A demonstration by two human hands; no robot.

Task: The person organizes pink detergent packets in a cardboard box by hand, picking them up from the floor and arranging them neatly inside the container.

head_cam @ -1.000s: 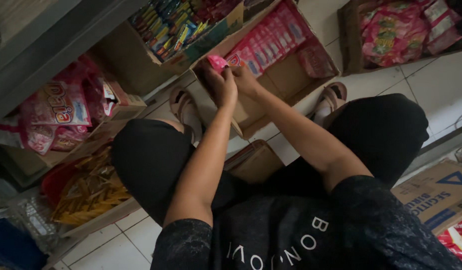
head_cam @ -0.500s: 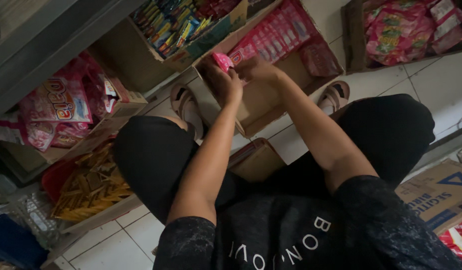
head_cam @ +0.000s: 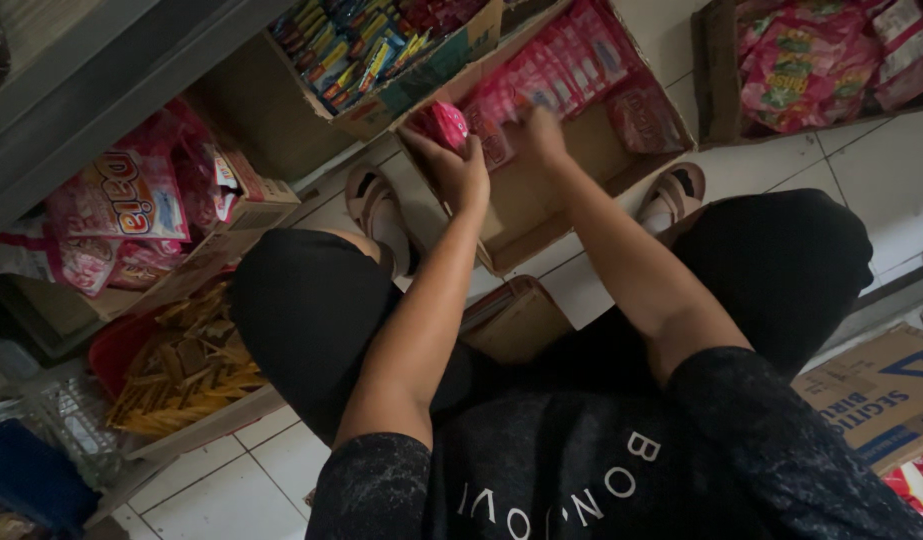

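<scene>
Crouched over the open brown cardboard box [head_cam: 541, 215], the left hand [head_cam: 459, 168] grips a small pink sachet [head_cam: 447, 124] at its near edge while the right hand [head_cam: 537, 135], grip unclear, presses into the standing row of pink sachets [head_cam: 551, 75], half the box floor bare.

The pink sachet [head_cam: 448, 124] in the left hand [head_cam: 459, 168] is glossy plastic film, as are the pink sachets [head_cam: 556, 70] touched by the right hand [head_cam: 534, 135]. Their box [head_cam: 541, 205] is matt brown cardboard, rough at the torn edges. The floor [head_cam: 881, 180] is smooth, faintly shiny white tile. The shelf [head_cam: 111, 90] looks like dull grey metal. The shirt [head_cam: 581, 470] is matt black cloth, and the sandals [head_cam: 676, 195] look like smooth rubbery plastic.
</scene>
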